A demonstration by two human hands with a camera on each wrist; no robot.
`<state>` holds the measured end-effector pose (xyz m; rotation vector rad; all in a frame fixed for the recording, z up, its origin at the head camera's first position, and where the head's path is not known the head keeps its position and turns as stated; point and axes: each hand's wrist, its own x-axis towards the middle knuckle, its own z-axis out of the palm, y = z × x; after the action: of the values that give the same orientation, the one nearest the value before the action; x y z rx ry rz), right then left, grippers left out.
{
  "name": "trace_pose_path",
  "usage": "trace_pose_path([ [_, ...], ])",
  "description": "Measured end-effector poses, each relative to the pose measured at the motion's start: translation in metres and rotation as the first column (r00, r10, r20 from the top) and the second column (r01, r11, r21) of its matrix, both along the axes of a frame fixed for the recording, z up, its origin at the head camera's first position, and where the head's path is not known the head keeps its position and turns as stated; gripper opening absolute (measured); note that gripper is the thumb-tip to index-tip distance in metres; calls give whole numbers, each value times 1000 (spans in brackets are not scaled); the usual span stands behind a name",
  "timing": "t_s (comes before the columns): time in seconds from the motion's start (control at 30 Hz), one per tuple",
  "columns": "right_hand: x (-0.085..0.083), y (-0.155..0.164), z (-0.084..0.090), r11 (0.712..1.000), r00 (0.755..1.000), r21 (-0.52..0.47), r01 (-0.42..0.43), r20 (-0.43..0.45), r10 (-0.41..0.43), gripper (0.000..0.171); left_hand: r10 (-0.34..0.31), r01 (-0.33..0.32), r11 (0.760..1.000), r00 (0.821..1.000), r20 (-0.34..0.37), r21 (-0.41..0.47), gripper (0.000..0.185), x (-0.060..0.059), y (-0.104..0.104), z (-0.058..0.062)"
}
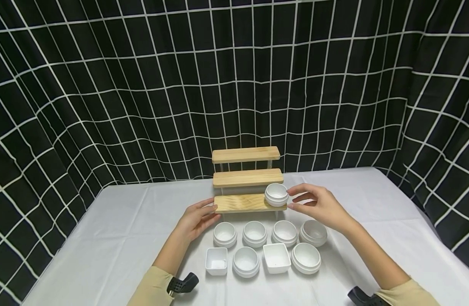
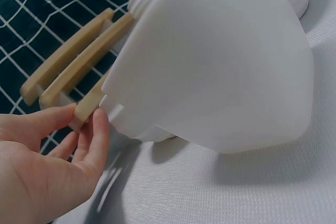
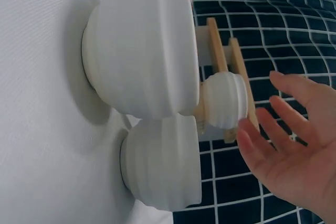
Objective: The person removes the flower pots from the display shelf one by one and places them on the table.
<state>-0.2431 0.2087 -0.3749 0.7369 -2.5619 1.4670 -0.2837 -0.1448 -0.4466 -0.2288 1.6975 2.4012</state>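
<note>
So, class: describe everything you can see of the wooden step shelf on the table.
The step shelf has three pale wooden boards rising like stairs toward the back, on thin light-coloured supports. It stands upright on the white tablecloth, behind the rows of white cups. One round white cup sits on the right end of the lowest board. The left hand touches that board's left end; the right hand is open beside the cup.
</note>
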Motion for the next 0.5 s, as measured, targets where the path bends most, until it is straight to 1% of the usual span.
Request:
trace_pose_path([
  [0.1, -2, -3, -2, 1000, 1000, -9, 24, -10, -24, 37, 0, 0, 1000, 1000, 1, 1, 48, 0, 0, -1],
  [0.27, -6, -6, -6, 998, 999, -22, 53, -2, -53, 40, 0, 0, 1000, 1000, -1, 0, 48, 0, 1, -1],
  [0.5, -10, -8, -13, 998, 998, -19, 59, -7, -59, 43, 2, -2, 1000, 1000, 0, -2, 48, 0, 1, -1],
])
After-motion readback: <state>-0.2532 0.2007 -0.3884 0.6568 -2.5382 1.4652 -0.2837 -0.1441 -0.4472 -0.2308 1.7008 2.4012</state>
